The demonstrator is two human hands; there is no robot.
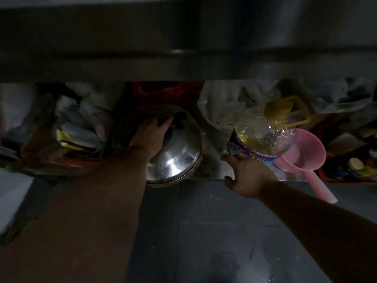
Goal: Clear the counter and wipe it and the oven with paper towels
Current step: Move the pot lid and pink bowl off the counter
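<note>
At frame centre the left hand (152, 132) grips a steel lid's (177, 154) black knob; the right hand (247, 176) holds an oil bottle's (263, 135) base, right of centre.

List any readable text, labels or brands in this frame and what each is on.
None can be read for sure.
Oil bottle, blue label: red and white print, too blurred and partly hidden by the right hand.
Papers in the box at left: no print resolves.
Small jars at far right: too dark.
</note>
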